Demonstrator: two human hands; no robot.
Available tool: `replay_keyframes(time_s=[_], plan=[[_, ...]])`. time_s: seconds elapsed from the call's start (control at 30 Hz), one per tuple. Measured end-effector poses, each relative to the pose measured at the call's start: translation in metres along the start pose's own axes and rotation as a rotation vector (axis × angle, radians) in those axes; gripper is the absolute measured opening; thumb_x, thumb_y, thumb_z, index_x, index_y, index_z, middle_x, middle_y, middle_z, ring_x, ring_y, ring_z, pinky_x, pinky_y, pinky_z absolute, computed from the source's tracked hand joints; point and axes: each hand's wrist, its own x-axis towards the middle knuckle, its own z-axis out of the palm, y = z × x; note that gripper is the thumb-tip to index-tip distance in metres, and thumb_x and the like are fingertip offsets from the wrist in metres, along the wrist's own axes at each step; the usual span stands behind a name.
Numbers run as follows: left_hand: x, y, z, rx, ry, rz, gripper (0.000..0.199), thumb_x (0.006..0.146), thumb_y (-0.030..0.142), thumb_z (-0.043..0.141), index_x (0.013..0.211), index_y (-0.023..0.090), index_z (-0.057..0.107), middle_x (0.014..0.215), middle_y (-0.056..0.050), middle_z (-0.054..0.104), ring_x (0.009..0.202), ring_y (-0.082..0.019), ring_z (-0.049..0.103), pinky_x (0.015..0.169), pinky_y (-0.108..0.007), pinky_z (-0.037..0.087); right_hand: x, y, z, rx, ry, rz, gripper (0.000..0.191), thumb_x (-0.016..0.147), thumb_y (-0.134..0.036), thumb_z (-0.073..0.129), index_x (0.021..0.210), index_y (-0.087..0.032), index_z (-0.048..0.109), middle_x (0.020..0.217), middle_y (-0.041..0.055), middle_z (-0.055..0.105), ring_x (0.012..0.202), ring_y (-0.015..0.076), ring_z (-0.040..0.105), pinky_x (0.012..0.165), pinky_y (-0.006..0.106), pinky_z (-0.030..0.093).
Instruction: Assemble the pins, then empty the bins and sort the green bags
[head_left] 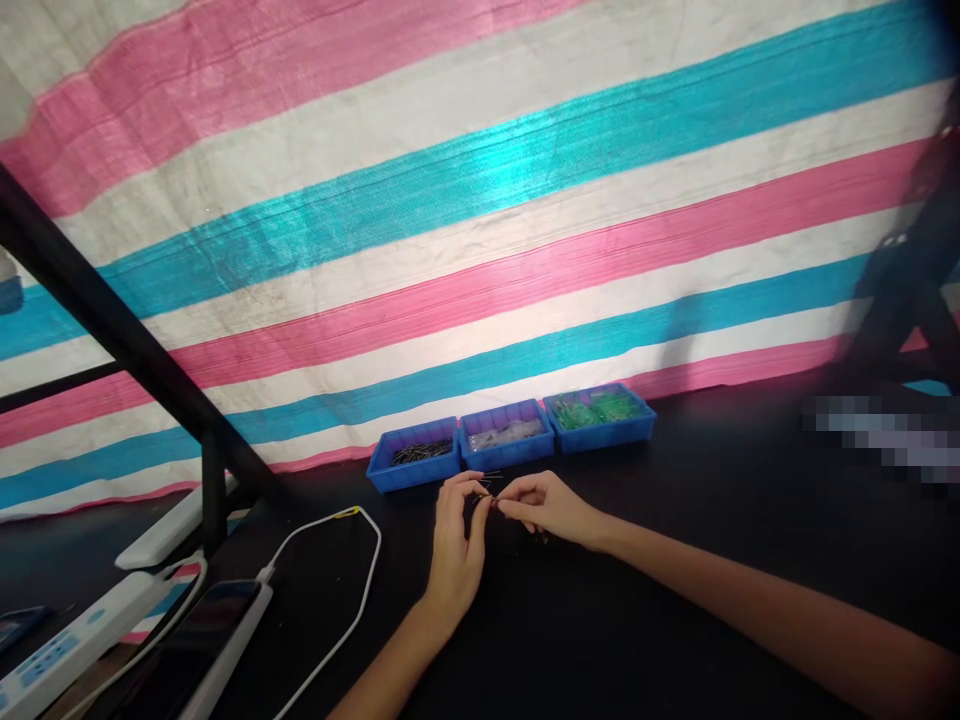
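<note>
Over the black table, my left hand [459, 535] and my right hand [553, 508] meet fingertip to fingertip. Both are closed in a pinch around something small and dark, mostly hidden by the fingers. A few thin pin-like pieces [492, 475] show just past my left fingertips. Right behind my hands stands a row of blue trays: the left tray [381, 477] holds dark thin pins [424, 452], the middle tray [517, 456] holds clear whitish pieces [506, 434], and the right tray [611, 434] holds green pieces [600, 408].
On the left lie a white power strip [82, 640], a phone-like device [199, 640] and a looped white cable [375, 560]. A black slanted metal bar [127, 320] rises there. Behind the table [712, 480] hangs a striped sheet [465, 230]. A blurred-out patch [885, 435] sits at right.
</note>
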Motion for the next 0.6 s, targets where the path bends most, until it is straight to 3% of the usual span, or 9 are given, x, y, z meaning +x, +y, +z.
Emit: replay_keyframes(time_s=[0.13, 0.37, 0.6], plan=[[0.0019, -0.0006, -0.0006, -0.023, 0.028, -0.030, 0.006, 0.089, 0.021, 0.045, 0.091, 0.021, 0.050, 0.106, -0.006, 0.051, 0.104, -0.019, 0.049, 0.091, -0.036, 0.038, 0.0012, 0.0005, -0.0013, 0.057, 0.042, -0.018, 0.035, 0.076, -0.047, 0.061, 0.078, -0.013, 0.066, 0.053, -0.0032, 0.048, 0.044, 0.0059, 0.041, 0.041, 0.017, 0.031], [0.0032, -0.0009, -0.0012, 0.018, -0.041, -0.064, 0.012, 0.087, 0.025, 0.048, 0.089, 0.023, 0.059, 0.108, -0.004, 0.052, 0.106, -0.020, 0.050, 0.093, -0.036, 0.038, 0.0011, 0.0010, -0.0027, 0.059, 0.039, -0.029, 0.037, 0.075, -0.049, 0.061, 0.078, -0.013, 0.066, 0.052, -0.0030, 0.047, 0.045, 0.0063, 0.040, 0.042, 0.018, 0.028], [0.0037, -0.0034, -0.0002, 0.098, -0.024, -0.044, 0.011, 0.082, 0.027, 0.057, 0.087, 0.025, 0.066, 0.108, -0.004, 0.056, 0.105, -0.022, 0.052, 0.092, -0.038, 0.039, 0.0045, 0.0077, -0.0036, 0.079, 0.152, -0.025, 0.039, 0.070, -0.051, 0.066, 0.078, -0.012, 0.068, 0.046, -0.0037, 0.047, 0.041, 0.0067, 0.038, 0.039, 0.019, 0.028]])
